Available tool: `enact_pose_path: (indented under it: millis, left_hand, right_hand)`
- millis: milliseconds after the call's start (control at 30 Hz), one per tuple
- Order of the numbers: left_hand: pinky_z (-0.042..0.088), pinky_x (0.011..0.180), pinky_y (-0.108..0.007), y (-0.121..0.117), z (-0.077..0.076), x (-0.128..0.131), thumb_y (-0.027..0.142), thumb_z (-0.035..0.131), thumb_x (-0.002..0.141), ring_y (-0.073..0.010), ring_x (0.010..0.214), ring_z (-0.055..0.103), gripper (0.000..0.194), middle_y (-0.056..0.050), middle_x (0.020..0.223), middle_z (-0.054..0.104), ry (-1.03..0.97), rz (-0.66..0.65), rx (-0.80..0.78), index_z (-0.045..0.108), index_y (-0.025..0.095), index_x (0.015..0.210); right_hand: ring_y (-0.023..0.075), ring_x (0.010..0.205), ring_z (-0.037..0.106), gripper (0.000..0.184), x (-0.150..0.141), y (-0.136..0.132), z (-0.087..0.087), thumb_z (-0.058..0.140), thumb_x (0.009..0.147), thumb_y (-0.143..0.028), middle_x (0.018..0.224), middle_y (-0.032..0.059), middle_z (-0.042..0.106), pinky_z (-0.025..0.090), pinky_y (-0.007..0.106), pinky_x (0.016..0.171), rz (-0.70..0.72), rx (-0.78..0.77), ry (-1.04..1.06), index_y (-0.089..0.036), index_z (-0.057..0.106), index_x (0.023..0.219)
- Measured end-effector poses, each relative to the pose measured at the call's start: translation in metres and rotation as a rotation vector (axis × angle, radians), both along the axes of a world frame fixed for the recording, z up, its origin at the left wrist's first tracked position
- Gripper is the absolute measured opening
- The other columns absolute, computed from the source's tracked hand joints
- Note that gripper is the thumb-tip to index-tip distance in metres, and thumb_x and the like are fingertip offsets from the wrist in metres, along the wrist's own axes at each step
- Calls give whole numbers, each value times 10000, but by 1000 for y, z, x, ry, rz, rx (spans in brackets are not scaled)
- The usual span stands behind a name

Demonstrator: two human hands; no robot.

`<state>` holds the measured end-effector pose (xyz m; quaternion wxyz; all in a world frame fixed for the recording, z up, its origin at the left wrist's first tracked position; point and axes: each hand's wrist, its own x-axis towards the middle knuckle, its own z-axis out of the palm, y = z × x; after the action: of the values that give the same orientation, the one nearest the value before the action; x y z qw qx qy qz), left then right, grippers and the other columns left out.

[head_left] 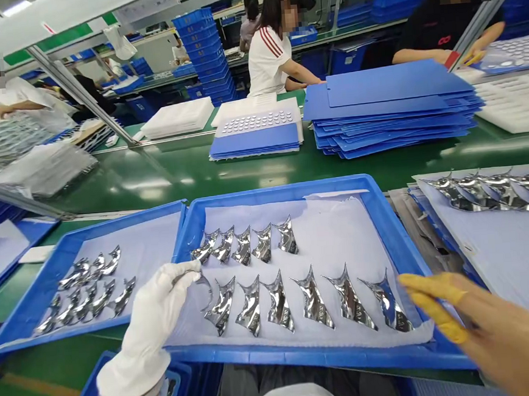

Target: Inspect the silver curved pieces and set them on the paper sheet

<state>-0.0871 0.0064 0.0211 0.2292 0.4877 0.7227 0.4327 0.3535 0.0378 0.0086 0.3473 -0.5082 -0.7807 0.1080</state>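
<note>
My left hand (153, 322), in a white glove, pinches a curved, shiny chrome trim piece (205, 291) at the left side of the blue tray (322, 355). Glove and fingertips hide part of it. To its right, a front row of pointed chrome trim pieces (279, 303) lies on the white liner, with a shorter row (243, 246) behind. My right hand (480, 321), with yellow finger covers, is over the tray's right rim. Its finger and thumb are apart, with nothing visible between them. The rightmost chrome piece (389, 303) lies just left of those fingertips.
A second blue tray (142, 223) with chrome pieces adjoins on the left. At right, more pieces (497, 189) lie on a lined stack. Blue sheets (390, 109) and a board of round white parts (258, 122) stand across the green bench. Co-workers (272, 57) work beyond.
</note>
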Motion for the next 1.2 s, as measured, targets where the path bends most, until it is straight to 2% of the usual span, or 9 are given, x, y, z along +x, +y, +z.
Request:
enact_pose_path:
  millis: [67, 133, 233, 367, 533, 767, 1000, 1100, 1200]
  left_hand:
    - [483, 932, -350, -4, 5, 17, 348, 733, 803, -239, 988, 643, 224, -73, 1051, 720, -103, -32, 63, 733, 212, 981]
    - [522, 863, -325, -5, 5, 41, 321, 718, 823, -229, 958, 653, 182, -64, 1006, 727, -388, -98, 141, 740, 215, 969]
    - [558, 797, -319, -2, -4, 76, 338, 772, 766, -225, 864, 678, 185, -66, 905, 729, -757, -184, 116, 747, 196, 881]
    - [574, 680, -277, 0, -19, 99, 342, 843, 682, -190, 741, 685, 260, -53, 852, 725, -1028, -167, 34, 743, 190, 868]
    - [569, 873, -348, -5, -29, 104, 316, 796, 744, -243, 927, 706, 239, -78, 990, 748, -1130, -146, -62, 752, 192, 943]
    - [489, 1038, -403, -13, -27, 100, 460, 651, 847, -301, 1253, 570, 397, -63, 1256, 684, -1032, -259, -66, 716, 269, 1189]
    - [557, 914, -345, -34, -15, 84, 358, 798, 737, -300, 1071, 665, 687, -90, 1199, 695, -1010, -531, -93, 576, 281, 1383]
    - [552, 916, -304, -35, -14, 84, 331, 693, 850, -235, 1018, 690, 517, -53, 1135, 727, -910, -356, -72, 597, 293, 1356]
    - [517, 983, -296, -33, -14, 82, 427, 583, 918, -234, 1202, 611, 362, -22, 1232, 702, -773, -164, -54, 687, 283, 1234]
  right_hand:
    - [216, 832, 719, 235, -47, -8, -4, 579, 938, -350, 907, 36, 761, 580, 336, 758, 194, -74, 177, -407, 682, 1142]
    - [203, 889, 698, 255, -91, -16, -4, 571, 950, -272, 973, 24, 751, 550, 344, 833, 261, -239, 356, -367, 670, 1165]
    - [193, 957, 639, 237, -139, -21, 2, 497, 990, -308, 1036, 52, 700, 505, 344, 869, 379, -584, 600, -271, 679, 1139]
    - [118, 644, 526, 269, -162, -17, 7, 606, 915, -440, 693, -10, 583, 458, 279, 673, 489, -992, 1008, -191, 679, 843]
    - [81, 551, 462, 285, -166, -19, 2, 790, 741, -428, 624, -40, 552, 419, 242, 569, 409, -1216, 1196, -171, 668, 762]
    - [82, 615, 463, 133, -164, -29, 6, 685, 863, -321, 737, -18, 597, 410, 223, 596, 428, -929, 1062, -194, 704, 828]
    - [105, 640, 535, 126, -161, -38, 17, 615, 901, -215, 716, -4, 647, 450, 244, 651, 474, -700, 861, -192, 706, 817]
    - [109, 651, 561, 118, -161, -41, 19, 611, 903, -198, 730, 1, 674, 459, 238, 652, 491, -623, 820, -190, 703, 830]
    - [111, 661, 567, 121, -161, -43, 21, 598, 912, -167, 747, 8, 689, 463, 229, 648, 482, -517, 759, -187, 706, 860]
